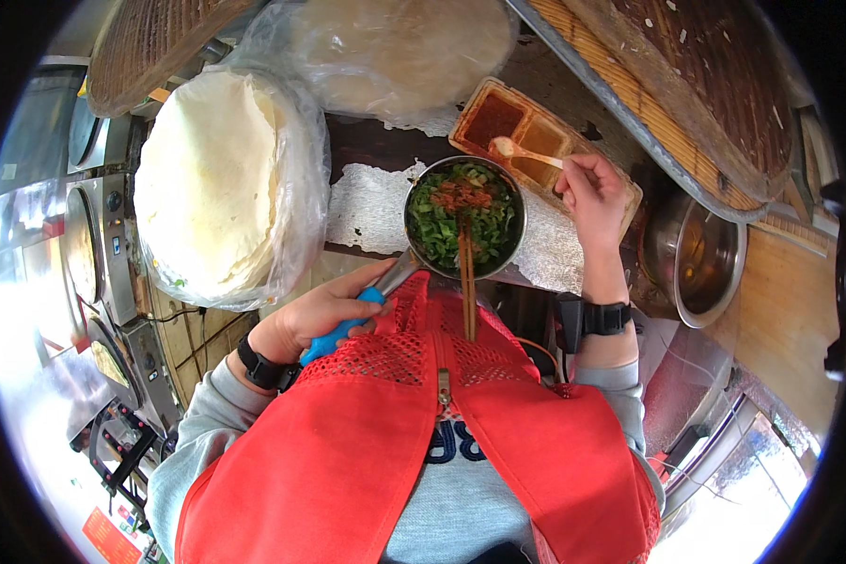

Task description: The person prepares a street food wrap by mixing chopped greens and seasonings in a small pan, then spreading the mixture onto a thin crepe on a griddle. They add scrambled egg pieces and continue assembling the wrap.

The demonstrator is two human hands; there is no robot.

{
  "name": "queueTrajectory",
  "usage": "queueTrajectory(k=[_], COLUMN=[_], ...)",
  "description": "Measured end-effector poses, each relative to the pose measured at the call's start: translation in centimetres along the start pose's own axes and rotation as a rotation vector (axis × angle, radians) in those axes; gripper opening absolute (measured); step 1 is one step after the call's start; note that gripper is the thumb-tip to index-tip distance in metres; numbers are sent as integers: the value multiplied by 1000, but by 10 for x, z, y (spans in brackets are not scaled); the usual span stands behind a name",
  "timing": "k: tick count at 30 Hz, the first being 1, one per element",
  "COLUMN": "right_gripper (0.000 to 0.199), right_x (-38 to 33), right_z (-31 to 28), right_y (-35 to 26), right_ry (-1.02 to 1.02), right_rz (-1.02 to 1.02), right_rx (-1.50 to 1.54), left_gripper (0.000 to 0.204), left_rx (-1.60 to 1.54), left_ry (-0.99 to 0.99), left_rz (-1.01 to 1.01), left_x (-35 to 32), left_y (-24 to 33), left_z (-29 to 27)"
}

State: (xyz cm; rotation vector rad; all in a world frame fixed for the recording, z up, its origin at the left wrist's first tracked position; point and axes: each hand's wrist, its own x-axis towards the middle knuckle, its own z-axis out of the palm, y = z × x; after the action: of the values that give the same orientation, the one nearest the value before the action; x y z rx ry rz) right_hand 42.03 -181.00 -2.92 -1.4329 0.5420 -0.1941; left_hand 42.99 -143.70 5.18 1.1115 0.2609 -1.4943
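Round griddles (84, 244) stood left of the flatbread stack (207, 183), a plastic-covered pile (399, 52) beyond it, a steel bowl (721, 285) well to its right.

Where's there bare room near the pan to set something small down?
The silvery sheet looks bare in two places: between the flatbread stack and pan, and right of the pan, bordered by the sauce tray and right forearm. It's crowded at the pan's upper right, under the spoon.

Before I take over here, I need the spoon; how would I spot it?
Find the divided seasoning tray beyond and right of the metal pan. Over its compartments, the right hand pinches the spoon. It is white and round-tipped, unlike the pan's brown chopsticks.
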Motion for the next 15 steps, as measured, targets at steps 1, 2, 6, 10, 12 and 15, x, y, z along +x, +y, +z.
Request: queueTrajectory(k=[1, 2, 6, 10, 12, 15], right_gripper=[8, 8, 7, 9, 8, 8], right_x=[-2, -2, 3, 3, -2, -14], right_z=[-4, -6, -5, -13, -22, -34], right_y=[2, 6, 25, 30, 23, 9], right_ry=[47, 130, 88, 141, 149, 123], right_rz=[-113, -218, -542, -153, -58, 35], right_rx=[-116, -234, -824, -501, -295, -28], left_gripper=[74, 74, 74, 74, 74, 75], left_rx=[58, 58, 95, 78, 102, 87], left_ry=[22, 4, -5, -4, -12, -13], left_rz=[-17, 4, 2, -29, -1, -33], left_x=[0, 1, 6, 10, 10, 9], left_y=[1, 1, 3, 4, 5, 6], left_z=[1, 1, 5, 9, 10, 10])
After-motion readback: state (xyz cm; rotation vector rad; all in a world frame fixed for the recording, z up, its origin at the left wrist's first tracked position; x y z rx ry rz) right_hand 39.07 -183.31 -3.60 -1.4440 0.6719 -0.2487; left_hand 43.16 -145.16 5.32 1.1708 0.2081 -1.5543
